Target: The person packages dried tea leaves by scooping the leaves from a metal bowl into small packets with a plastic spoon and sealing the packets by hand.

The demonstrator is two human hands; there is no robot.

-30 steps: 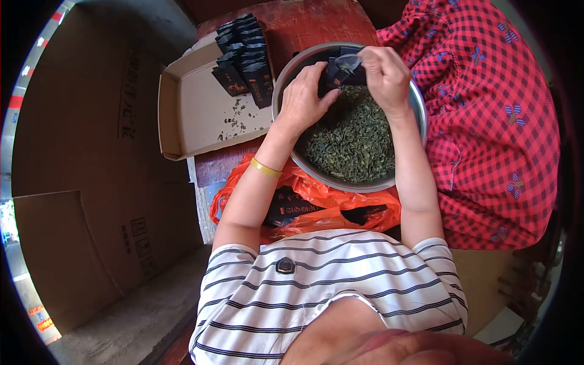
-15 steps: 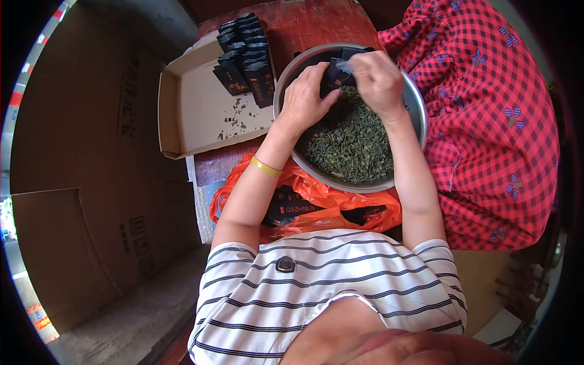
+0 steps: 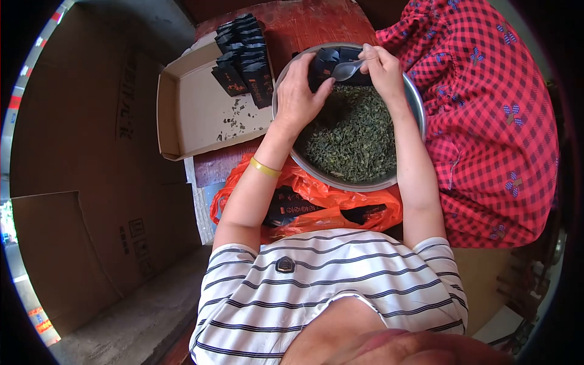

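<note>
A metal basin (image 3: 409, 143) holds dried green tea-like leaves (image 3: 356, 143). My right hand (image 3: 383, 72) grips a small grey spoon (image 3: 347, 70), its bowl pointing left over the far part of the basin. Just left of the spoon, my left hand (image 3: 298, 91) has its thumb and fingers around a black packet (image 3: 321, 68) with a small orange print. More black packets stand at the basin's far inner wall, partly hidden by the spoon and my right hand.
At the left, a shallow cardboard tray (image 3: 194, 125) holds rows of black packets (image 3: 246, 55) and scattered leaf bits. An orange plastic bag (image 3: 310, 188) with dark packets lies before the basin. Red checked cloth (image 3: 486, 134) is at the right, a large cardboard box (image 3: 67, 134) at far left.
My right hand has turned and drawn slightly down, so the spoon now shows clearly beside the packet. My left hand has shifted a little left.
</note>
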